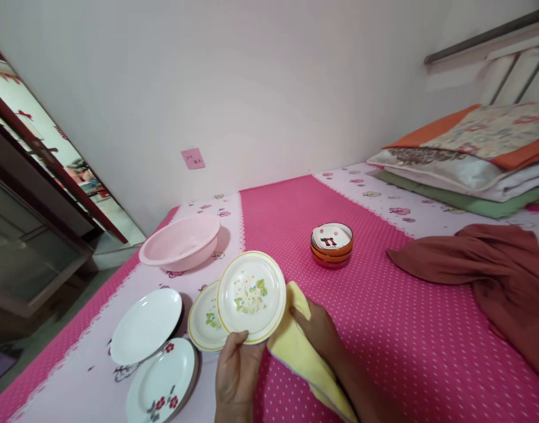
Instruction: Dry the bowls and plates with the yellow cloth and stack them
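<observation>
A white plate (pixel 251 298) with a yellow rim and a green floral print is tilted up in my left hand (pixel 237 367), which grips its lower edge with the thumb on the front. My right hand (pixel 317 329) is closed on a yellow cloth (pixel 295 346), held against the right edge of that plate. Behind the held plate, a matching plate (pixel 205 317) lies partly covered on the bed cover. To the left lie a plain white oval plate (pixel 146 326) and, nearer me, a white plate with red flowers (pixel 166 376).
A pink basin (pixel 181 242) stands near the wall. Several small stacked bowls (pixel 331 245) with orange sides sit right of centre on the pink dotted bed cover (pixel 278 205). A reddish-brown garment (pixel 481 276) lies at right, below stacked pillows and bedding (pixel 472 158). A doorway is at far left.
</observation>
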The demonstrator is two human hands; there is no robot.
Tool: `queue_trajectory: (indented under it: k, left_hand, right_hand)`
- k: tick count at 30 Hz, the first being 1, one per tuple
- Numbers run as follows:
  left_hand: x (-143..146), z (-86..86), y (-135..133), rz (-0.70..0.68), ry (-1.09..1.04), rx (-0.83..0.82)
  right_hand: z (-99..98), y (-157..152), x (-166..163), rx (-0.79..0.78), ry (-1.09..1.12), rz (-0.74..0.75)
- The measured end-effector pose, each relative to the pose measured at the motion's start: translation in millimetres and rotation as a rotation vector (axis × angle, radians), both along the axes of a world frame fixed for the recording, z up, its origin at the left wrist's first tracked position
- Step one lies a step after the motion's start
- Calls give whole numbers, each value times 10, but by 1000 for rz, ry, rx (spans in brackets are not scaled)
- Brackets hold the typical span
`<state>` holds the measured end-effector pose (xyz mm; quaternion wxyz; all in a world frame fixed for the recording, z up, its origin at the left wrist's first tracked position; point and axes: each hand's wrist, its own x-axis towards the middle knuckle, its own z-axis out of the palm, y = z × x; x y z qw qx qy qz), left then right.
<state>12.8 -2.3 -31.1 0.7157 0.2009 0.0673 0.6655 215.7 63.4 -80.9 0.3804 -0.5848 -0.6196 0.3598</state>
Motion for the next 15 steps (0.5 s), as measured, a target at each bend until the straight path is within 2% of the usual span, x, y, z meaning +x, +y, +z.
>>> queue_trajectory:
  k: [4,8,11,15]
  left_hand:
    - [-29,-25,1,89,15,-112]
    - [25,57,43,154,9,-185]
    - [45,143,81,190,2,-220]
    - [23,217,102,218,-9,-272]
  right_hand:
    - [-22,25,25,102,82,-77]
    - [182,-26,193,287,50,-219]
    - [300,-201,262,278,-134,-90]
    - [130,-478,71,345,-337,111]
